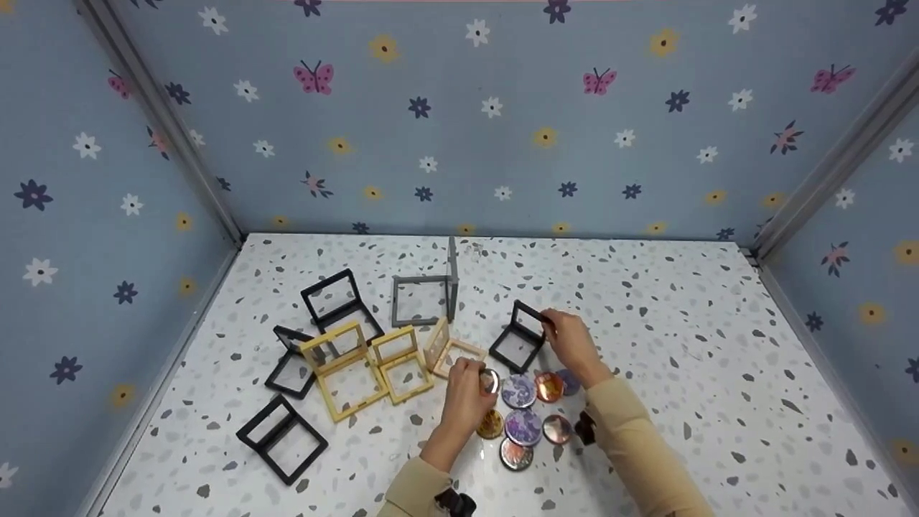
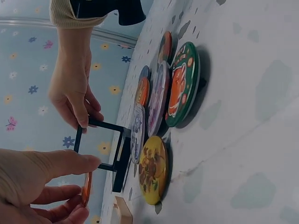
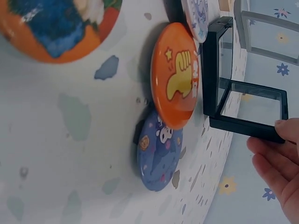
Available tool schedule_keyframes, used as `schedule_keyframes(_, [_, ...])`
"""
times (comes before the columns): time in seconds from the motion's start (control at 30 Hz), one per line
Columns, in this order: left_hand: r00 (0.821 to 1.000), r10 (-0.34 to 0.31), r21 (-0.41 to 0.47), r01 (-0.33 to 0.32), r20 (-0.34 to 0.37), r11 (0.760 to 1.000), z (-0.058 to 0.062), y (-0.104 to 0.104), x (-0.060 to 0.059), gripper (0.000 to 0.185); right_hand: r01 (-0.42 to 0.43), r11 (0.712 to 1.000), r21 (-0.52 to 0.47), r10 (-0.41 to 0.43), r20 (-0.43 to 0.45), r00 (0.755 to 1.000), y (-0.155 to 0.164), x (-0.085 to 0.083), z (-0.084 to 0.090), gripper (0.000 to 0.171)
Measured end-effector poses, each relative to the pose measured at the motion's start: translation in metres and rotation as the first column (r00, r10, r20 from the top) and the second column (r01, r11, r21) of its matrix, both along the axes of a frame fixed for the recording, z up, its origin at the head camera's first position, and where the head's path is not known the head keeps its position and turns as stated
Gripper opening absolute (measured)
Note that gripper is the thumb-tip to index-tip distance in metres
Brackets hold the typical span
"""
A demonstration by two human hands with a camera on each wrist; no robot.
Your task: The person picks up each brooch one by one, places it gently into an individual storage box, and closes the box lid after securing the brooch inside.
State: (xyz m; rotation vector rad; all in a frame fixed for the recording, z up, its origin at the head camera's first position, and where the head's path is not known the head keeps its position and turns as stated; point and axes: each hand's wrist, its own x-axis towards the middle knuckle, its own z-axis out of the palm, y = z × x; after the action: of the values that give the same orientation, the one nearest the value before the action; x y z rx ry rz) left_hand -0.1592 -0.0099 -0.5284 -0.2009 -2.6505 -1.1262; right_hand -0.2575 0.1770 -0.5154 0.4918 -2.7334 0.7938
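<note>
Badge (image 1: 490, 380), round, pinched in left hand (image 1: 467, 402) near the counter's middle; right hand (image 1: 571, 345) pinches the raised lid of a black hinged display frame (image 1: 518, 337) just beyond. Advice: keep lid propped wide, lay badge flat and centred on the lower film. Remaining badges (image 1: 528, 424) cluster toward front edge. Counter (image 1: 682, 345): speckled terrazzo; walls (image 1: 502, 129): blue floral paper.

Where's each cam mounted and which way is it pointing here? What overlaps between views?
Head: up high, facing forward and down at the speckled white table; shows the left hand, the right hand and both beige sleeves.
Left wrist: low near the tabletop, looking across round pin badges; shows the left hand's fingers pinching an orange-rimmed badge, plus the right hand.
Right wrist: low beside the badges; only right fingertips show.
Shared: all three see the open black square display frame that the right hand holds.
</note>
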Motion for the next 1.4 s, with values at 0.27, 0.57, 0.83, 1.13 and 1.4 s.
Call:
schedule_keyframes(0.27, [1.0, -0.009, -0.02, 0.009, 0.001, 1.0, 0.001, 0.012, -0.026, 0.03, 0.009, 1.0, 0.001, -0.009, 0.011, 1.0, 0.002, 0.001, 0.001, 0.013])
schedule_keyframes(0.57, [1.0, 0.023, -0.039, -0.022, 0.019, 0.999, 0.0, 0.021, -0.045, 0.023, -0.016, 1.0, 0.002, 0.016, -0.016, 1.0, 0.003, 0.002, 0.001, 0.011])
schedule_keyframes(0.83, [0.999, 0.022, -0.045, -0.02, 0.029, 0.999, -0.002, 0.031, -0.059, 0.019, -0.014, 1.0, 0.001, 0.014, -0.019, 1.0, 0.004, 0.001, 0.0, 0.012])
schedule_keyframes(1.13, [0.988, 0.046, -0.012, -0.044, 0.145, 0.999, -0.002, 0.042, -0.069, 0.017, -0.01, 1.0, 0.006, 0.01, -0.013, 1.0, 0.004, 0.002, -0.001, 0.013])
schedule_keyframes(1.4, [0.998, 0.01, -0.077, -0.005, 0.054, 0.997, -0.009, 0.045, -0.075, 0.016, 0.004, 1.0, 0.021, -0.004, -0.009, 1.0, 0.005, 0.003, -0.001, 0.013])
